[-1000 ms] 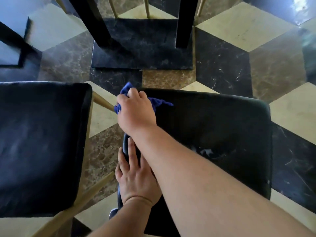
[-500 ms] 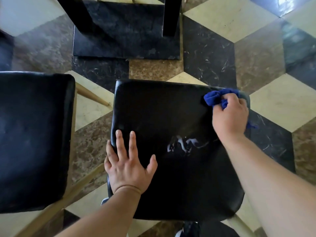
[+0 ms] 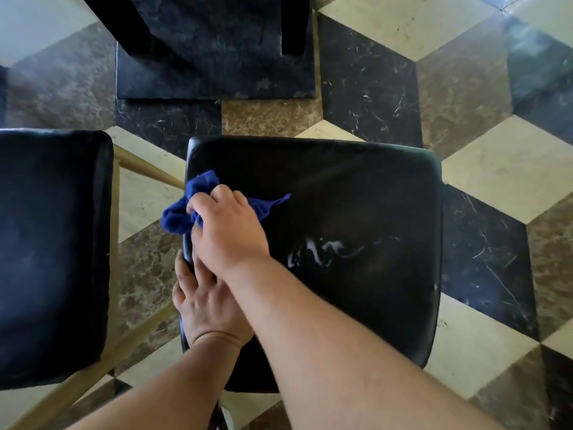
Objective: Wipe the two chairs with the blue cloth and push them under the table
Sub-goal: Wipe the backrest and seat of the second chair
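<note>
Two black padded chair seats are lying below me, and I am working on the one under both hands, the right-hand chair seat (image 3: 341, 187). My right hand (image 3: 228, 226) is crossing over to the seat's left edge, fingers curled shut around the bunched blue cloth (image 3: 183, 212), which is pressing against that edge and spilling partly past it, with one corner trailing out to the right of my knuckles. My left hand (image 3: 204, 302) is lying just beneath my right wrist, palm down and fingers spread flat on the seat's near-left edge, gripping nothing; my right forearm is covering part of it. A whitish smear (image 3: 325, 248) is showing on the seat to the right of my right hand. The left-hand chair seat (image 3: 52, 252) is sitting well to the left of both hands, with pale wooden rails (image 3: 145, 169) showing in the gap between the seats. Beyond my hands, the dark table base (image 3: 214, 63) is standing on the patterned marble floor (image 3: 480, 169).
</note>
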Demonstrator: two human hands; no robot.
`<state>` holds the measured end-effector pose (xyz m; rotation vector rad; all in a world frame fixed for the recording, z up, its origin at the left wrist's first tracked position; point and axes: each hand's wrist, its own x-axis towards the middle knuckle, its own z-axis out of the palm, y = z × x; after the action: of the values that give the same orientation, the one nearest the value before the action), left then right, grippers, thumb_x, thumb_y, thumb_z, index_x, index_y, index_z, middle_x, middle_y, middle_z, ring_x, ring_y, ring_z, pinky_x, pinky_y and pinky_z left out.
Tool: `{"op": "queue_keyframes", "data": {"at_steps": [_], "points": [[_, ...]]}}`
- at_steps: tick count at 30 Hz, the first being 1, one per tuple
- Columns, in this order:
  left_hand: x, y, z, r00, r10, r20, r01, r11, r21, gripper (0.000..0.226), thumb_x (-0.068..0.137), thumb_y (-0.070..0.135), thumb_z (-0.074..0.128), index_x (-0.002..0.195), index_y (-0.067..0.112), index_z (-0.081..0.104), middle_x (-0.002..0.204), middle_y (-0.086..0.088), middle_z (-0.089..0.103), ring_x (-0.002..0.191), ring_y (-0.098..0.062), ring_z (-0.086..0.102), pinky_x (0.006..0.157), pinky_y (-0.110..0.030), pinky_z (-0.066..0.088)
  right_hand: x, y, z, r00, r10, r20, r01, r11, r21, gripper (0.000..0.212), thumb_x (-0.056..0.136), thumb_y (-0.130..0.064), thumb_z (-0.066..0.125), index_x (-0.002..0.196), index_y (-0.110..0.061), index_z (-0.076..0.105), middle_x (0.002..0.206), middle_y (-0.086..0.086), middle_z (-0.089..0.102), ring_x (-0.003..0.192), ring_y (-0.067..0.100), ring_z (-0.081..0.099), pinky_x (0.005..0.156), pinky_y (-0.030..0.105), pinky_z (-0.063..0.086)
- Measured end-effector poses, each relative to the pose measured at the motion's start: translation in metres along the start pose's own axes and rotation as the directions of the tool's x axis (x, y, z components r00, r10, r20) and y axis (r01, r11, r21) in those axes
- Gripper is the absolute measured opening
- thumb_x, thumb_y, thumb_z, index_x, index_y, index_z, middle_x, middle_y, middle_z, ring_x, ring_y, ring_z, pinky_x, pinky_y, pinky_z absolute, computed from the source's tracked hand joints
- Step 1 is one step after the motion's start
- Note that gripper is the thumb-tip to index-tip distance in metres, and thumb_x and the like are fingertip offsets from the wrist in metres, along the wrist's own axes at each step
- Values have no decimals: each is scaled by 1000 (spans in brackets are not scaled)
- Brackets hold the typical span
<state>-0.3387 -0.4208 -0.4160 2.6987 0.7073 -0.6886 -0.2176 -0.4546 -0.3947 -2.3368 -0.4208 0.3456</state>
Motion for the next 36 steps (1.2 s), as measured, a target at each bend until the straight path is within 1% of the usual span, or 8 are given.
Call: {"op": "queue_keyframes", "data": {"at_steps": [4, 10, 14, 16, 20, 27, 33, 36], "points": [[-1, 5, 1, 996, 34, -79, -31, 999, 30, 100, 84, 79, 33, 168, 34, 2, 177, -3, -8, 157, -44, 7, 115, -64, 27, -25, 62, -59, 1000, 4, -29, -8, 987, -158, 25, 81, -15, 68, 105, -16, 71, 102, 12, 59, 95, 39, 54, 88, 48, 44], [-1, 4, 8, 990, 30, -136, -26, 999, 27, 100, 87, 80, 37, 167, 37, -4, 177, -2, -9, 156, -46, 10, 114, -67, 32, -65, 173, -171, 945, 268, -190, -317, 894, -316, 32, 85, -15, 68, 117, -16, 67, 113, 14, 58, 108, 42, 57, 96, 47, 47], [-1, 3, 9, 989, 30, -146, -27, 999, 17, 100, 87, 80, 37, 167, 36, -3, 177, -3, -8, 156, -46, 11, 113, -66, 33, -65, 157, -154, 865, 392, -313, -474, 842, -256, 26, 89, -15, 67, 114, -13, 67, 113, 14, 58, 106, 39, 58, 92, 45, 47], [0, 3, 9, 989, 33, -142, -32, 999, 13, 99, 87, 79, 38, 167, 35, -3, 177, -3, -7, 156, -46, 12, 113, -66, 33, -68, 127, -128, 898, 354, -263, -415, 879, -234, 23, 84, -11, 68, 107, -8, 69, 106, 20, 61, 98, 44, 59, 87, 49, 50], [-1, 1, 9, 989, 36, -143, -37, 999, 2, 95, 88, 75, 37, 166, 36, 0, 177, -3, -7, 156, -45, 10, 115, -66, 30, -99, 67, -73, 990, 113, 80, -91, 967, -238, 19, 79, -17, 65, 98, -11, 66, 99, 16, 60, 91, 41, 57, 83, 52, 48], [-2, 1, 8, 982, 54, -179, -59, 998, -24, 83, 94, 63, 33, 167, 34, 6, 177, -5, -3, 154, -45, 12, 114, -66, 29, -75, 90, -101, 884, -210, 418, 329, 914, -237, 15, 85, -13, 64, 99, -11, 69, 97, 15, 60, 90, 39, 57, 80, 53, 48], [-2, 1, 10, 981, 53, -188, -57, 998, -17, 82, 96, 62, 33, 167, 35, 4, 177, -5, -5, 155, -44, 10, 115, -65, 30, 11, 129, -132, 984, -87, 154, 144, 901, -408, 23, 88, -17, 64, 111, -16, 65, 110, 11, 57, 108, 37, 54, 87, 43, 42], [-1, 0, 12, 980, 47, -193, -51, 999, -19, 82, 95, 62, 33, 167, 34, 5, 177, -5, -3, 155, -45, 12, 114, -66, 30, -19, 110, -116, 982, -103, 161, 162, 895, -416, 13, 85, -15, 59, 96, -11, 65, 98, 17, 60, 93, 41, 59, 78, 48, 48]]}}
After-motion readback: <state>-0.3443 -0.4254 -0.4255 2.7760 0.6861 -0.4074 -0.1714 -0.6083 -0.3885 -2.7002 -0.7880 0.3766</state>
